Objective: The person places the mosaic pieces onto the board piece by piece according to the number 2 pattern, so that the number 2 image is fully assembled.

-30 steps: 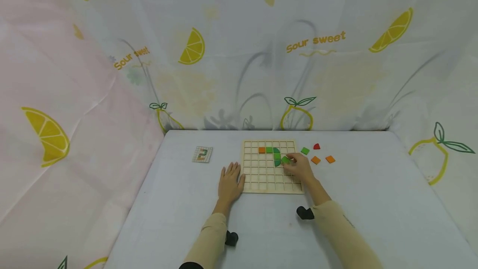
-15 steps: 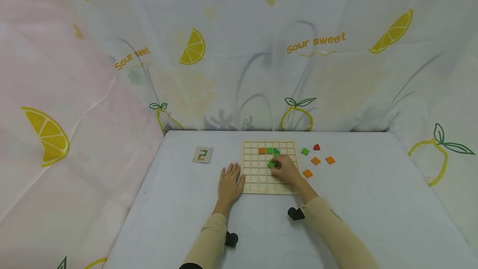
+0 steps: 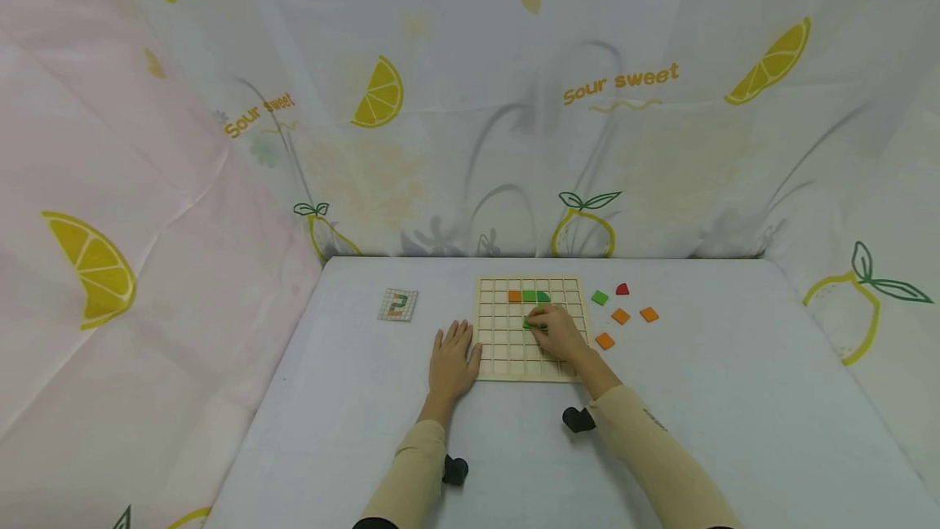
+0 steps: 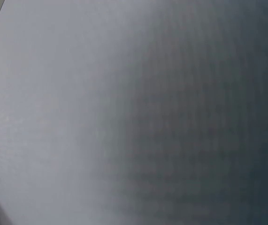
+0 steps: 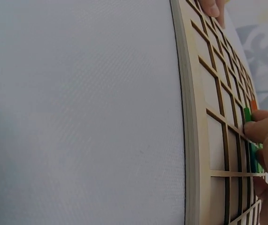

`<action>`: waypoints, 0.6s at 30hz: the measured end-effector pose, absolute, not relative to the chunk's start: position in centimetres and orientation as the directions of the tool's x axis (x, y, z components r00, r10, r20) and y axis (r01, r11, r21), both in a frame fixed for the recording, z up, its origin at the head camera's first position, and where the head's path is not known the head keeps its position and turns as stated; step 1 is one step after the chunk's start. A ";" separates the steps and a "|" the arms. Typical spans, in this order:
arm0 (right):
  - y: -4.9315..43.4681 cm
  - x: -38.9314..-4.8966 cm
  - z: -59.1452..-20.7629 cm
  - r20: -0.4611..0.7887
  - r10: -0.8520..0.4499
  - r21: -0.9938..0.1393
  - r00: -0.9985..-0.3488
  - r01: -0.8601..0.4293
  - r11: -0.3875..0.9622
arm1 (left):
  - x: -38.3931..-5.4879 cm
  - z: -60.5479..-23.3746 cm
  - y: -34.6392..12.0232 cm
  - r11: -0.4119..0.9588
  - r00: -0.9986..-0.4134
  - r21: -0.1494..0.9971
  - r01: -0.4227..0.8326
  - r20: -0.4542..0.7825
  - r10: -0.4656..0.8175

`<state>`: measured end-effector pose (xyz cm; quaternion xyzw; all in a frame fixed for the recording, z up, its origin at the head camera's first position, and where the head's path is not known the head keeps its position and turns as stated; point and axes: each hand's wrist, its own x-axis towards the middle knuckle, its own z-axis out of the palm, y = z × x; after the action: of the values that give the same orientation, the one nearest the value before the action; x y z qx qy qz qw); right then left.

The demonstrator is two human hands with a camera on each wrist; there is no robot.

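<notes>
A wooden grid board lies on the white table. My right hand pinches a green square tile over the board's middle, its fingers hiding part of the tile and nearby pieces. In the right wrist view, the held tile sits close against the grid bars. Along an upper row are an orange tile, a green tile and a dark green quarter-round. My left hand rests flat on the table, its thumb at the board's left edge.
Right of the board lie a green tile, a red quarter-round and orange tiles. A small card with a coloured grid pattern lies to the left. Patterned cloth hangs behind the table.
My right hand has moved left and slightly down across the board with the green tile, uncovering an orange tile beside the board. The left hand stays in place.
</notes>
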<state>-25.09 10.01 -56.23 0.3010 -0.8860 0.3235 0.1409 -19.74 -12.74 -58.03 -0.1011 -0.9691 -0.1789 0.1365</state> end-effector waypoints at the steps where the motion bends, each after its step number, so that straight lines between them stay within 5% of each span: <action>1: 10.0 -25.1 -56.3 0.456 -0.448 -0.477 -0.769 -0.636 0.606 | -19.8 -58.1 -12.8 0.916 -0.943 0.319 0.243 0.299 0.146; 18: 9.2 -24.2 -57.1 0.475 -0.293 -0.475 -0.830 -0.522 0.708 | -20.0 -58.5 -12.7 0.918 -0.943 0.319 0.236 0.301 0.138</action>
<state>-24.23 9.18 -57.05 0.2251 -0.9054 0.3086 0.1855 -19.96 -12.70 -58.53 -0.0964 -0.9695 -0.1783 0.1377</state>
